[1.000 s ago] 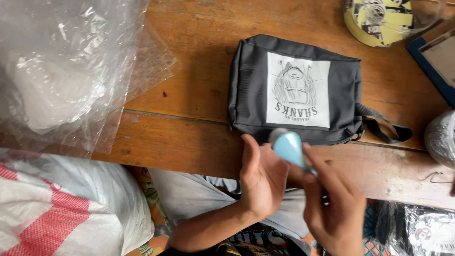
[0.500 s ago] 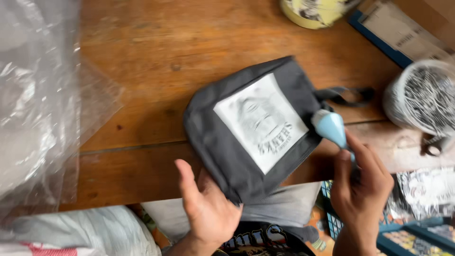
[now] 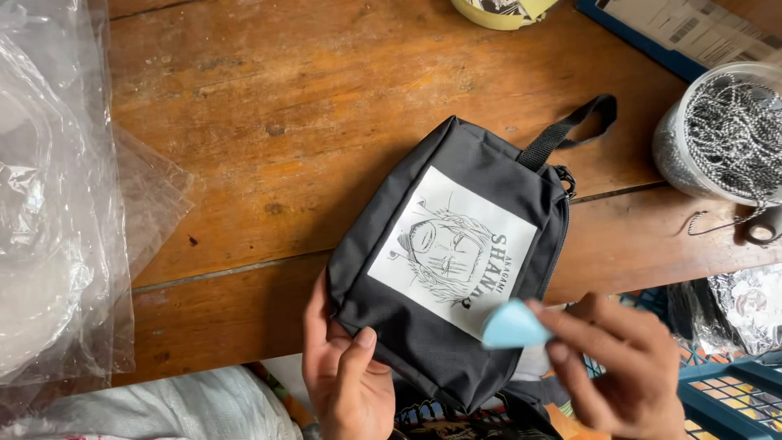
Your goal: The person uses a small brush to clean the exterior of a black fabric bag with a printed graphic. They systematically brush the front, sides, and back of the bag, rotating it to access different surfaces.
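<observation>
Fingers (image 3: 362, 342) of our left hand (image 3: 346, 383) wrap around the near left corner of the flat black cloth pouch (image 3: 448, 269) with the white picture patch (image 3: 452, 248), thumb on top, gripping it. Our right hand (image 3: 623, 367) pinches a small pale blue soft wedge (image 3: 511, 326) between thumb and fingertips, closed on it.

A moment ago the pouch lay more level and the blue wedge was up by its right end. Now the pouch has turned and the wedge sits at the patch's lower corner. We think the wedge is being worked along the patch.

Our pouch lies on the brown wooden bench (image 3: 285, 147), hanging over its near edge. Its long side slants, with the black strap loop (image 3: 570, 126) pointing toward the far right corner.
</observation>
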